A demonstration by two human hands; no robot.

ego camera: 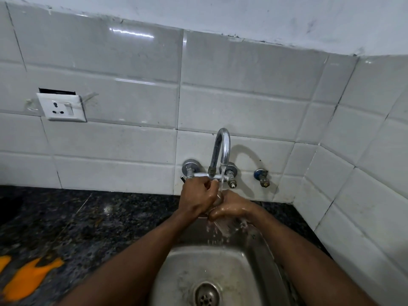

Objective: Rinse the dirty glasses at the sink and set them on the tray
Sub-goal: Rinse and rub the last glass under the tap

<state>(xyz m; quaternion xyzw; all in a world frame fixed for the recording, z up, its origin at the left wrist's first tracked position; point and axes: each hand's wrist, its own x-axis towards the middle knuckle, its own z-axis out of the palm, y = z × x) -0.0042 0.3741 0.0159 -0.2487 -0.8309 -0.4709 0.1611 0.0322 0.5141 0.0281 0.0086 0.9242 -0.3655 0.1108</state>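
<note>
Tiling [242, 69], white and glossy, fills the view beyond both hands. Dark speckled counter [88, 217] runs out to the left of our left hand [196, 195]. On it, well apart from that hand and nearer to us, lies a blurred orange shape [28, 279]; we cannot tell whether it is the tray. Below the hands sits the wet steel sink [242, 272]. Just above them the chrome tap [221, 146] arches out from the wall, and its stream of water [222, 173] falls between them.

Our right hand [231, 206] is wet, its fingers curled round a clear glass [223, 227]. The glass shows only as a blurred transparent shape under that hand, with water spilling off it into the sink. The left hand touches the right, fingers curled in at the stream. Whether it grips the glass too or only rubs it, we cannot tell.

We judge the task to be in its rinsing step. One glass is under the water, and we see none set down anywhere. How many remain dirty lies out of view, and carrying this one to the tray is not yet done.
</note>
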